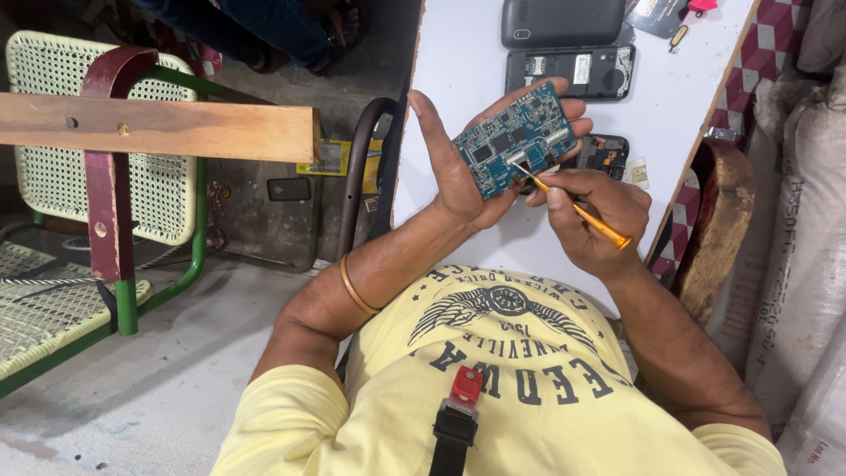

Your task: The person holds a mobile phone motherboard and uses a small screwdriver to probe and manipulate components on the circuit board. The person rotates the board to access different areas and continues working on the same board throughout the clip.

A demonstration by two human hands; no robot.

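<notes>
Cradling a blue-green rectangular circuit board (516, 138) in an upturned left hand (463, 163), fingers curled behind its far edge, a person presses the metal tip of an orange-handled screwdriver (577, 212), pinched in the closed right hand (592, 216), against its studded face. Beyond the hands, two dark opened phone shells (568, 48) lie on the smooth white worktop (458, 53).

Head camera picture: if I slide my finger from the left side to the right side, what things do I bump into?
Green mesh chair → wooden plank → left hand → blue circuit board → right hand with the orange screwdriver → white sacks.
</notes>
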